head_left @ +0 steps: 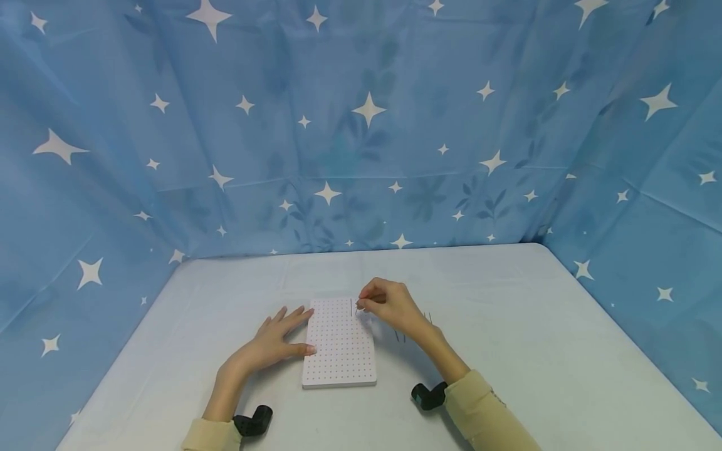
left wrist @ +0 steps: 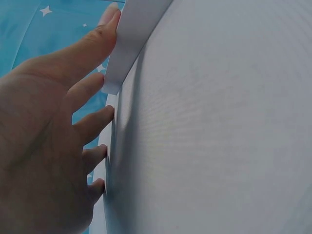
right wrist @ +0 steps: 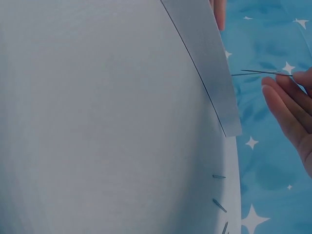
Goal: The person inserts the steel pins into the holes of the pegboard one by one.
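Observation:
A white board with rows of small holes [head_left: 338, 351] lies on the table. My left hand [head_left: 273, 341] spreads its fingers at the board's left edge, with the thumb and a fingertip touching it. In the left wrist view, that thumb is against the board's side [left wrist: 134, 36]. My right hand [head_left: 392, 305] pinches a thin metal needle [right wrist: 258, 71] between thumb and fingers, its tip pointing down over the board's far right corner. Beside it, another needle [head_left: 351, 307] stands upright in the board; the two overlap in the right wrist view.
Several more thin needles [head_left: 404, 338] lie on the white table [head_left: 507, 332], right of the board and partly behind my right forearm. Each wrist carries a black camera mount [head_left: 429, 396]. A blue curtain with white stars [head_left: 338, 156] hangs around the table's back and sides.

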The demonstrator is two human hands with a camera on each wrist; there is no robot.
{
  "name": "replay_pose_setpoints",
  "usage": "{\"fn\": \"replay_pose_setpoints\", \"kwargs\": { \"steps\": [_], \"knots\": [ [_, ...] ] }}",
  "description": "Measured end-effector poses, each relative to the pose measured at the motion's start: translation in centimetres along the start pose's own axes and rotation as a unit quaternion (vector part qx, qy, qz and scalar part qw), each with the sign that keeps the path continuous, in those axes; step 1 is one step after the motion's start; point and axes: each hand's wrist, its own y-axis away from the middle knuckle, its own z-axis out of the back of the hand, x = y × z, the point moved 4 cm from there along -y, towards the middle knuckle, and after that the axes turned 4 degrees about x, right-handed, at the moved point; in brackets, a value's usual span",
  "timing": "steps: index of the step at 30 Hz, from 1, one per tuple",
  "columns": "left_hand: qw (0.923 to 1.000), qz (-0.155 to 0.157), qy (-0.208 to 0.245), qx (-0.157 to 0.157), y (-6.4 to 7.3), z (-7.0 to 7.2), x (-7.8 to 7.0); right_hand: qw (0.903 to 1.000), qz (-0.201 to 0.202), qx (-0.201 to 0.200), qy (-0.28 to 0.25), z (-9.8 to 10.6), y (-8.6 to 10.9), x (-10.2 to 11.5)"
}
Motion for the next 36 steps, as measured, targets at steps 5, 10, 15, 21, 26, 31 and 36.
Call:
{"fn": "replay_pose_setpoints", "kwargs": {
  "steps": [5,10,15,21,26,31,36],
  "knots": [
    [1.0,-0.001,0.0,0.0,0.0,0.0,0.0,0.9999,0.012,0.004,-0.005,-0.4,-0.1,0.1],
    [1.0,-0.002,-0.001,0.002,-0.1,-0.1,0.1,0.9999,0.007,0.013,-0.007,-0.8,-0.1,-0.1],
    [1.0,0.0,-0.004,0.0,-0.2,-0.1,0.3,0.9999,0.003,0.015,0.001,-1.0,-0.3,-0.2],
    [1.0,0.001,-0.001,-0.003,-0.1,-0.1,0.2,0.9998,0.018,0.012,0.003,-1.0,-0.3,0.0],
    [1.0,0.002,0.001,-0.002,-0.1,-0.1,0.4,0.9996,0.023,0.011,0.011,-0.9,-0.3,0.0],
    [1.0,0.0,0.007,-0.001,-0.2,-0.1,0.4,0.9996,0.019,0.011,0.017,-1.0,-0.4,0.1],
    [0.9999,-0.007,0.01,-0.002,-0.1,0.0,0.3,0.9992,0.006,0.007,0.039,-1.2,-0.5,0.4]
  ]
}}
